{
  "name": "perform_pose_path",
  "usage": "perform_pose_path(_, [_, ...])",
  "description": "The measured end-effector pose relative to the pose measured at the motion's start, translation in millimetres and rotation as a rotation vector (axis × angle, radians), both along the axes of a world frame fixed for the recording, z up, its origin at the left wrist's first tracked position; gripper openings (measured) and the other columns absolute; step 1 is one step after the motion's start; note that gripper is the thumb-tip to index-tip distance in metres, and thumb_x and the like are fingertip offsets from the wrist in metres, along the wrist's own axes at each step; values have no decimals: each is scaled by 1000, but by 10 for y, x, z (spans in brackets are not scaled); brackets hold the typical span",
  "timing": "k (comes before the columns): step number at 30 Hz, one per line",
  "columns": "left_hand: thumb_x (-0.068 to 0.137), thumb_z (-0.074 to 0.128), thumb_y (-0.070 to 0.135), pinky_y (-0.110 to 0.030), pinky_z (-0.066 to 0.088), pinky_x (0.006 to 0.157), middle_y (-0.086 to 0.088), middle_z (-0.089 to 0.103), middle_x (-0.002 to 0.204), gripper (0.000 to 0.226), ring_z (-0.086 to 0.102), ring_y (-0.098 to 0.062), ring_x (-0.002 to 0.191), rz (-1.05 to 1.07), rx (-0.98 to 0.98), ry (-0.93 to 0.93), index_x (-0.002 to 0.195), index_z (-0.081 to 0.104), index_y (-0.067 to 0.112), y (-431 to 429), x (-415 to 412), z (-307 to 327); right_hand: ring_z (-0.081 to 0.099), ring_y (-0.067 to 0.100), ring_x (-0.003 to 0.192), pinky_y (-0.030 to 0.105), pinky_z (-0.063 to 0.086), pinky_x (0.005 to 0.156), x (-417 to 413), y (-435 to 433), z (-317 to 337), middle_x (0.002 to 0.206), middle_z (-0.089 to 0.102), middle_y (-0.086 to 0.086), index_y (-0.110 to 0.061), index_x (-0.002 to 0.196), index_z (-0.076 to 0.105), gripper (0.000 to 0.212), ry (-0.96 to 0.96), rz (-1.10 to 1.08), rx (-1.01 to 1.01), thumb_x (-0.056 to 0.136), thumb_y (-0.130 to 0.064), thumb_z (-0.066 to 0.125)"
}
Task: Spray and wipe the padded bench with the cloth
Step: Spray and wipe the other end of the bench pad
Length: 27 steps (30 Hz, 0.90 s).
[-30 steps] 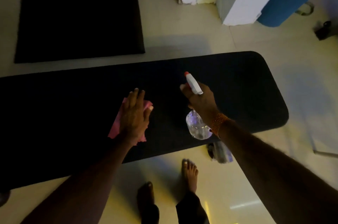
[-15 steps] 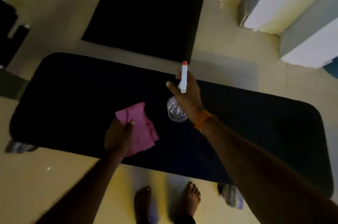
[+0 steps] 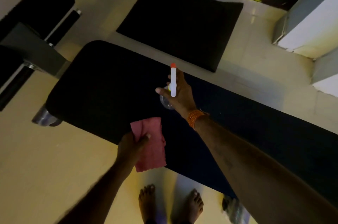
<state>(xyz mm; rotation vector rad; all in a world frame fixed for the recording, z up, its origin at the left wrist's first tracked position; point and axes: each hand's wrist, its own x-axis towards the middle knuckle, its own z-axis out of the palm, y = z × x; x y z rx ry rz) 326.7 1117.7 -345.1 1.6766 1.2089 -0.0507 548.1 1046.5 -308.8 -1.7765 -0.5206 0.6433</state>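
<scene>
The long black padded bench [image 3: 102,85] runs from upper left to lower right across the head view. My left hand [image 3: 132,148] pinches a pink cloth [image 3: 152,150] at the bench's near edge; the cloth hangs partly over that edge. My right hand [image 3: 180,94] holds a clear spray bottle [image 3: 173,85] with a white head and red nozzle above the middle of the bench, nozzle pointing away from me. An orange band sits on my right wrist.
A black floor mat [image 3: 181,26] lies beyond the bench on the pale tiled floor. Black gym equipment with padded rollers [image 3: 36,15] stands at the left end. White and grey pillars [image 3: 311,22] rise at the right. My bare feet [image 3: 170,203] stand beside the bench.
My view has swung toward the bench's left end. My left hand lifted from pressing the cloth flat and now pinches it at the near edge. The bottle moved left with the nozzle pointing forward.
</scene>
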Motion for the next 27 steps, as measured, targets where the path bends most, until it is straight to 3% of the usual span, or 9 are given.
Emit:
perform_pose_path(2, [79,80,51,-43,57,66,-11,73,92,52,72,-30,86,-31,-50,-24,106,69,7,-55,68,46,56,-13,109,-2,42,83,43,-87,-5,134,52,-7,-14,154,36,89,-21,1,-47,81,-12,87])
perform_pose_path(4, [85,80,39,-39,56,68,-10,74,93,38,72,-29,90,-72,-108,-55,107,69,10,-97,121,93,52,-6,127,2,42,92,49,-203,9,150,47,-4,-17,159,30,98,13,31,-87,79,-15,88])
perform_pose_path(9, [71,80,53,-48,61,86,-3,78,107,56,73,-24,103,-118,-325,-183,116,71,21,-217,274,233,29,13,152,37,30,122,-133,-892,-29,168,27,-6,-31,162,23,95,140,-6,-193,87,-43,79])
perform_pose_path(13, [83,74,40,-42,57,97,-4,76,119,46,71,-22,114,-276,-516,-249,124,69,19,-513,617,472,53,9,132,34,41,108,-474,-1605,67,138,60,-13,-29,147,48,60,531,-202,-150,95,-55,62])
perform_pose_path(15, [84,75,37,-38,56,96,-4,75,120,46,70,-19,114,-342,-563,-246,125,68,17,-715,841,546,66,19,119,43,49,106,-569,-1884,31,126,72,3,-21,132,64,55,613,-229,-105,98,-62,53])
perform_pose_path(18, [87,76,36,-36,56,85,-2,75,118,44,72,-18,109,-480,-612,-216,128,65,23,-1061,1166,590,70,22,95,33,58,82,-572,-2238,58,106,75,13,-1,124,66,45,646,-366,45,105,-40,52])
perform_pose_path(22, [82,67,25,-37,55,89,4,71,123,52,69,-14,114,-676,-469,-200,133,60,36,-1533,1569,478,73,25,108,40,62,88,-435,-2732,56,118,75,10,-10,124,66,30,432,-632,60,99,-26,68])
perform_pose_path(25, [88,66,26,-43,54,99,3,68,126,49,66,-17,117,-849,-222,-211,136,57,27,-2018,1873,355,69,1,107,22,58,88,-304,-3169,5,117,71,-10,-32,125,59,32,251,-755,-86,96,-31,71])
perform_pose_path(27, [92,66,22,-45,55,96,0,67,123,41,66,-19,112,-896,-98,-168,132,58,24,-2392,2082,303,66,3,110,18,54,83,-235,-3482,-13,118,62,-19,-35,131,47,43,248,-779,-132,97,-25,70])
